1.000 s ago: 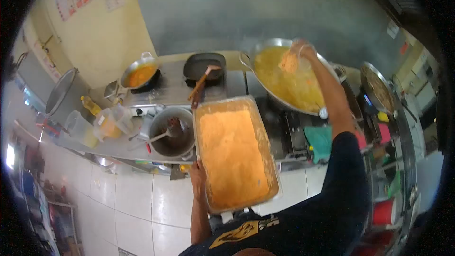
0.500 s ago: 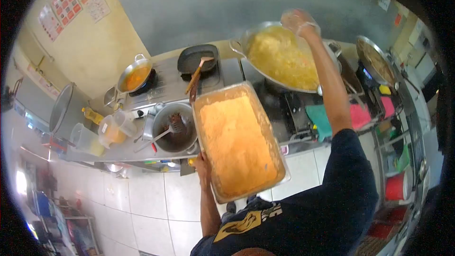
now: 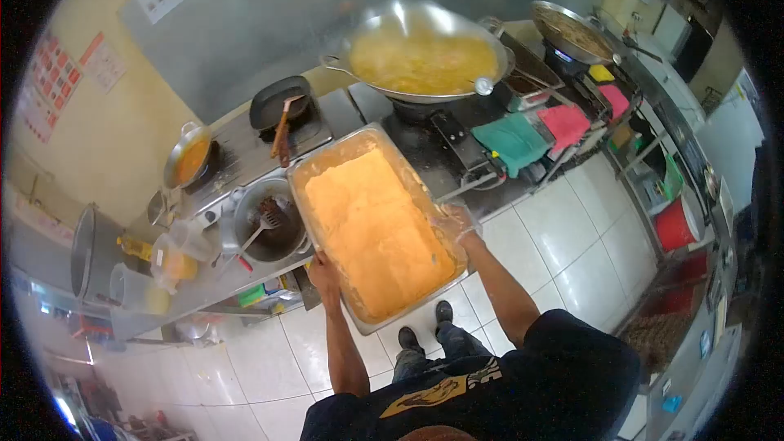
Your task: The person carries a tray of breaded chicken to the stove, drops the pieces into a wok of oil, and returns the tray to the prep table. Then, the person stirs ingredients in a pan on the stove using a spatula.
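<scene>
A deep metal tray [image 3: 353,144] of orange powder [image 3: 369,233] is held in front of my body, tilted sideways in view. My left hand [image 3: 324,273] grips its left side, fingers partly hidden beneath the edge. On the opposite side is my right hand [image 3: 454,224], in a clear plastic glove, closed around the tray's right rim. Past the tray stands a large wok [image 3: 398,18] of steaming yellow food [image 3: 425,61]. A pot [image 3: 286,251] holding a slotted spatula [image 3: 270,216] and dark contents sits just left of the tray.
A square black pan [image 3: 265,109] with a wooden-handled spatula [image 3: 282,132] and a smaller wok [image 3: 173,165] of orange liquid are at the back left. Plastic jugs [image 3: 131,287] crowd the left counter. Green [image 3: 513,144] and pink cloths [image 3: 563,126] hang over the stove's front edge.
My right hand has come down from above the large wok to the tray's right rim. The view has shifted, and the tray now appears lower and farther from the wok.
</scene>
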The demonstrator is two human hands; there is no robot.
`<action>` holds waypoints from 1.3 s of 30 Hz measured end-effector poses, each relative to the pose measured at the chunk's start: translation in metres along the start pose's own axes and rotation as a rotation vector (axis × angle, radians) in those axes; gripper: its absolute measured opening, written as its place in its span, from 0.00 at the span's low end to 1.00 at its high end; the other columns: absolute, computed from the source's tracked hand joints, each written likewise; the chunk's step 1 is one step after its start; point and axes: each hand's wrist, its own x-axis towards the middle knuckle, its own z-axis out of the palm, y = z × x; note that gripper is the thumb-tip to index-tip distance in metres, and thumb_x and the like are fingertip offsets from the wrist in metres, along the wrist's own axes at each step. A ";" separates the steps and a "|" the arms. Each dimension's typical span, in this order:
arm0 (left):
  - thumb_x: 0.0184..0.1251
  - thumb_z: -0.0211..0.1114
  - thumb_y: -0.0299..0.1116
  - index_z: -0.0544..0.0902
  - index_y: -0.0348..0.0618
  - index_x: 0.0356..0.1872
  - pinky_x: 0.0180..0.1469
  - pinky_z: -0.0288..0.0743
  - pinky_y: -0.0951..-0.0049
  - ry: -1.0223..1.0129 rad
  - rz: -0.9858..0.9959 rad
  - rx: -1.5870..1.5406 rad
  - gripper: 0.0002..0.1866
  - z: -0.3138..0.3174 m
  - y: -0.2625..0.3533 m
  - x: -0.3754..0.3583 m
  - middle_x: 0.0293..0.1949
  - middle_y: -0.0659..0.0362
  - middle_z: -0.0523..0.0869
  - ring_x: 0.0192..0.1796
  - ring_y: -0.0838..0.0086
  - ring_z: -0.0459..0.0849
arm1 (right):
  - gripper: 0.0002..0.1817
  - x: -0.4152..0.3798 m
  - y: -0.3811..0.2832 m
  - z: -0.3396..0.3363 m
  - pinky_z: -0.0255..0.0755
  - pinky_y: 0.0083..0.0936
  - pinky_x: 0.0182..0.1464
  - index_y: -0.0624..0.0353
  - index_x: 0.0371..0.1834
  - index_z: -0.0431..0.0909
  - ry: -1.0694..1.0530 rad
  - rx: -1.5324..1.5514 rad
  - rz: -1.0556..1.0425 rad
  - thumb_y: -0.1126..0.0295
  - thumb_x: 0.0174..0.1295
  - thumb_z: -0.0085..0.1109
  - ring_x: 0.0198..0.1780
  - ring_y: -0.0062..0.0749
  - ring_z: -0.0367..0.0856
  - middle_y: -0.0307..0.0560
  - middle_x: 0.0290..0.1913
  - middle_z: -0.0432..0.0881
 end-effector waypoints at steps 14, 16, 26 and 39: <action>0.70 0.51 0.43 0.79 0.32 0.27 0.28 0.68 0.69 -0.423 0.029 -0.127 0.21 0.062 0.209 -0.271 0.21 0.52 0.80 0.25 0.72 0.74 | 0.18 -0.271 0.045 -0.275 0.70 0.31 0.32 0.60 0.30 0.76 0.448 -0.277 -0.002 0.55 0.54 0.64 0.29 0.35 0.77 0.50 0.25 0.76; 0.70 0.51 0.43 0.79 0.32 0.28 0.29 0.68 0.69 -0.384 0.126 0.104 0.22 0.096 0.262 -0.326 0.22 0.52 0.80 0.26 0.71 0.74 | 0.19 -0.299 0.060 -0.349 0.71 0.33 0.32 0.60 0.30 0.76 0.524 -0.401 -0.041 0.52 0.55 0.62 0.29 0.38 0.77 0.52 0.26 0.77; 0.73 0.48 0.44 0.81 0.30 0.36 0.40 0.74 0.69 -0.997 0.195 -0.330 0.23 0.439 0.505 -0.540 0.32 0.52 0.85 0.34 0.70 0.80 | 0.21 -0.394 0.103 -0.735 0.69 0.38 0.34 0.63 0.30 0.74 0.903 -0.335 0.344 0.55 0.51 0.66 0.32 0.40 0.79 0.55 0.25 0.76; 0.70 0.49 0.47 0.76 0.28 0.25 0.30 0.65 0.58 -1.056 0.854 -0.188 0.27 0.898 0.902 -0.768 0.21 0.38 0.75 0.23 0.55 0.72 | 0.27 -0.351 0.117 -1.241 0.68 0.34 0.30 0.63 0.27 0.77 1.291 -0.231 0.458 0.46 0.46 0.68 0.28 0.28 0.73 0.45 0.24 0.78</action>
